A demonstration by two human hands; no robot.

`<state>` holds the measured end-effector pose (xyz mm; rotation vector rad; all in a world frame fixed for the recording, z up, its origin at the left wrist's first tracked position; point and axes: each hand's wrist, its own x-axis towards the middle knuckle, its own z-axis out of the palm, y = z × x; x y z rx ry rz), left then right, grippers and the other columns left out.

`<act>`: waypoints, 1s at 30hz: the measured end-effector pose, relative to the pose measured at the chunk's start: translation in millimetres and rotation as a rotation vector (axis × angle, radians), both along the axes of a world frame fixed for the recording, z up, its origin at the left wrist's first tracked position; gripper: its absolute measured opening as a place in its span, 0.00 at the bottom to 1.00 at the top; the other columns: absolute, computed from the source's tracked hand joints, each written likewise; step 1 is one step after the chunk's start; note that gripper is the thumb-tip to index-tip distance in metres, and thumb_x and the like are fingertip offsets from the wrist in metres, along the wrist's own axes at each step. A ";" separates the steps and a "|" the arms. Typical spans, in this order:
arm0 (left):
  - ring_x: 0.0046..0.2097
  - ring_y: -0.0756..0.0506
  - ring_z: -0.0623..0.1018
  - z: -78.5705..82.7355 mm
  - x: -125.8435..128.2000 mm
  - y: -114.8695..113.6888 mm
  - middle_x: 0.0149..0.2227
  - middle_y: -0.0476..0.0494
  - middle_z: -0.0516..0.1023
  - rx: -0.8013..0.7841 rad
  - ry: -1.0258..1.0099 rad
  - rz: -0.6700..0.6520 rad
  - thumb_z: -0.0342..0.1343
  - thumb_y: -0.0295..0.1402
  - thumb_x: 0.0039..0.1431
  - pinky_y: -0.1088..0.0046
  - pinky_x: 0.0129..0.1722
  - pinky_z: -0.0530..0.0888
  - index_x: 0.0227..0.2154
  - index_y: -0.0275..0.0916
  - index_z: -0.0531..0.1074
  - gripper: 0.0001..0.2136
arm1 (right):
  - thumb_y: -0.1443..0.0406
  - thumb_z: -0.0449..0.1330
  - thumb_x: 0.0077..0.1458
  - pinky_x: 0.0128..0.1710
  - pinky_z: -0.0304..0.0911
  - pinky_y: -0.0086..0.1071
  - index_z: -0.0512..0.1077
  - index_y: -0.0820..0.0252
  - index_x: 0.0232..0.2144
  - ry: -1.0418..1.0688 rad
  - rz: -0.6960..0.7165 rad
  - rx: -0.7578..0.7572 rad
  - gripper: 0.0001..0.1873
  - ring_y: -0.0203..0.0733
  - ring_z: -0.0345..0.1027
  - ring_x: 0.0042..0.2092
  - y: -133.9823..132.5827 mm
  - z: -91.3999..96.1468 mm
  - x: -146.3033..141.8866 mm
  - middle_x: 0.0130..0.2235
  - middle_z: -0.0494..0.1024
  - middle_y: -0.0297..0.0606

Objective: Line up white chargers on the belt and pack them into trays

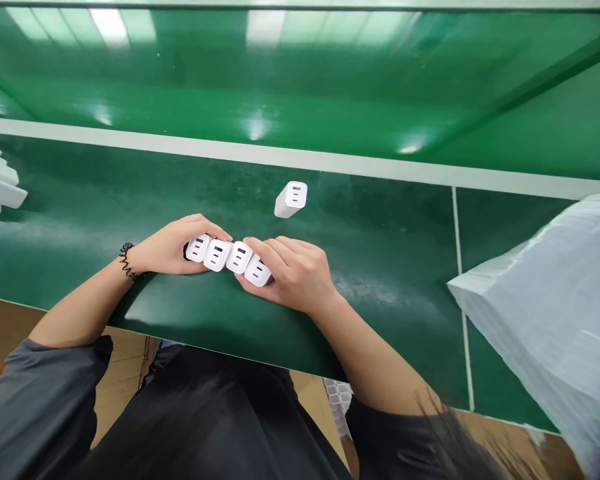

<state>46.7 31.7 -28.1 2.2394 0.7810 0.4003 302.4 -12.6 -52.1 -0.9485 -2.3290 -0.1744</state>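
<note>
Two white USB chargers are gripped by my left hand, their port faces turned up toward me. My right hand is closed round another two white USB chargers, fingers over the top and thumb below. The held chargers form one slanting row, the two pairs side by side at the middle. Just beyond my right hand, a single white USB charger stands on the green table, slightly tilted in view, with its ports showing.
At the far left edge lies a group of white chargers, partly cut off. A white plastic sheet or bag covers the right side of the table. A pale strip runs along the back, before a glossy green panel.
</note>
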 end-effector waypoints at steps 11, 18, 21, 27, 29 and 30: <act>0.48 0.45 0.76 3.5 -3.3 1.7 0.48 0.44 0.78 -0.012 0.099 0.002 0.61 0.37 0.59 0.70 0.48 0.71 0.50 0.40 0.70 0.17 | 0.54 0.58 0.62 0.26 0.55 0.33 0.74 0.66 0.44 0.017 0.020 -0.029 0.19 0.36 0.65 0.26 2.7 -6.4 1.0 0.26 0.76 0.32; 0.45 0.44 0.75 3.8 -6.7 5.6 0.47 0.42 0.78 0.031 0.195 -0.022 0.60 0.41 0.60 0.69 0.44 0.70 0.50 0.39 0.69 0.18 | 0.51 0.57 0.63 0.30 0.61 0.32 0.72 0.65 0.48 0.017 0.129 -0.273 0.23 0.39 0.71 0.32 10.4 -15.0 6.0 0.35 0.80 0.39; 0.45 0.44 0.75 2.6 -7.4 6.0 0.47 0.41 0.77 0.027 0.192 -0.026 0.61 0.43 0.59 0.70 0.43 0.70 0.51 0.39 0.69 0.20 | 0.50 0.59 0.62 0.31 0.63 0.33 0.71 0.65 0.49 0.021 0.134 -0.307 0.24 0.41 0.72 0.33 12.0 -15.9 6.9 0.36 0.81 0.40; 0.46 0.43 0.75 2.7 -8.5 5.3 0.50 0.40 0.77 0.025 0.203 -0.017 0.62 0.45 0.58 0.69 0.44 0.70 0.51 0.39 0.68 0.23 | 0.49 0.59 0.62 0.33 0.65 0.35 0.70 0.65 0.50 0.020 0.136 -0.326 0.26 0.43 0.73 0.35 12.7 -16.7 7.6 0.38 0.81 0.42; 0.47 0.43 0.75 3.3 -8.4 4.7 0.50 0.40 0.76 0.027 0.196 -0.015 0.62 0.45 0.59 0.69 0.44 0.70 0.52 0.39 0.68 0.23 | 0.49 0.59 0.61 0.33 0.65 0.35 0.70 0.66 0.51 0.022 0.140 -0.324 0.27 0.43 0.73 0.35 12.8 -16.8 7.7 0.38 0.81 0.42; 0.47 0.43 0.75 3.5 -8.3 4.4 0.50 0.40 0.76 0.026 0.193 -0.014 0.62 0.45 0.59 0.69 0.44 0.70 0.52 0.39 0.68 0.23 | 0.49 0.59 0.61 0.32 0.65 0.35 0.70 0.66 0.51 0.022 0.142 -0.324 0.27 0.43 0.73 0.35 12.9 -16.9 7.7 0.38 0.81 0.43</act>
